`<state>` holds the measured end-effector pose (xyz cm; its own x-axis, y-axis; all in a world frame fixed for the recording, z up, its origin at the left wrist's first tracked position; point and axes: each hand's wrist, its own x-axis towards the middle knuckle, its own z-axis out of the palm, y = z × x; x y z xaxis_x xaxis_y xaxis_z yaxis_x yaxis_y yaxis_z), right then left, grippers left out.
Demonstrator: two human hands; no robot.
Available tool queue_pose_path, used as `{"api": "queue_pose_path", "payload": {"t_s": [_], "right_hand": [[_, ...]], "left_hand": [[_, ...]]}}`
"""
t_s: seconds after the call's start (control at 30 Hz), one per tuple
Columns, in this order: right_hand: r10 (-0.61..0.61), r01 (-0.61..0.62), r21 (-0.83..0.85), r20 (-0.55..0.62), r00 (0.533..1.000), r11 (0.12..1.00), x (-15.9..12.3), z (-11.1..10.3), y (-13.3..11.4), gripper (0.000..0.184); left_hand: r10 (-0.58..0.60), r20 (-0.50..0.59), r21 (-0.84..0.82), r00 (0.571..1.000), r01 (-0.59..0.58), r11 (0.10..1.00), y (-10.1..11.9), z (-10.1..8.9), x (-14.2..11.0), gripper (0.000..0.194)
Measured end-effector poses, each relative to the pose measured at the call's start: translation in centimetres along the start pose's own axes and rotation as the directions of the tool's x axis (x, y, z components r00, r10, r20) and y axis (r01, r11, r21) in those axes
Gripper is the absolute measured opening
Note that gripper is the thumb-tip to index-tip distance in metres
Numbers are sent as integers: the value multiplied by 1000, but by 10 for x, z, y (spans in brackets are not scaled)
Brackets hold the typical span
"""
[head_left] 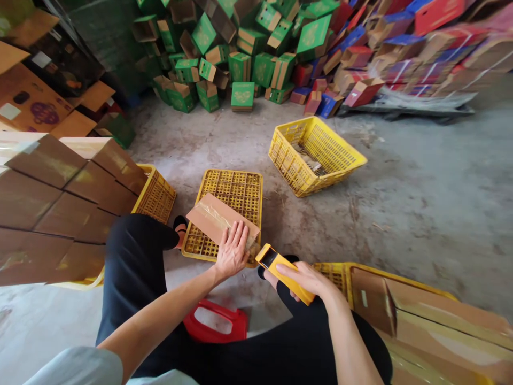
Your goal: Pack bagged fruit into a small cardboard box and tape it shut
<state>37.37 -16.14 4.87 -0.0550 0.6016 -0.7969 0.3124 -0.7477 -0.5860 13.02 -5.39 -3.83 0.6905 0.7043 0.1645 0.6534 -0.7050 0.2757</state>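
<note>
While a taped cardboard box (216, 216) is lying slantwise on a yellow crate (232, 184), the left hand (233, 250) is resting on the box's right end, cardboard sitting under straight, slightly parted fingers (236, 234) and extending leftward beyond them. Nearby, the right hand (310, 278) is gripping a yellow handheld tool (292, 287), thumb lying on top. A yellow basket (290, 167) is standing farther off.

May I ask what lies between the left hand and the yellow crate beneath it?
A cardboard box lies between the left hand and the yellow crate, in the head view.
</note>
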Motion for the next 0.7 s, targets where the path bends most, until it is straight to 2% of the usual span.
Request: {"api": "queue_pose_path", "payload": {"t_s": [0.13,0.33,0.47,0.7], "right_hand": [[45,-44,-54,5,999,998,15,1,-4,53],[66,-65,-127,6,998,990,38,4,-10,62],[102,-108,-137,-47,994,985,44,5,-18,61],[134,-143,-148,-66,989,979,46,8,-25,61]], "left_hand": [[6,-22,-32,1000,-7,999,0,1,0,94],[-4,23,-17,1000,4,1000,-2,-1,1,93],[30,38,-49,999,-28,998,-8,-3,1,97],[60,99,-45,993,-56,997,-13,-4,2,101]]}}
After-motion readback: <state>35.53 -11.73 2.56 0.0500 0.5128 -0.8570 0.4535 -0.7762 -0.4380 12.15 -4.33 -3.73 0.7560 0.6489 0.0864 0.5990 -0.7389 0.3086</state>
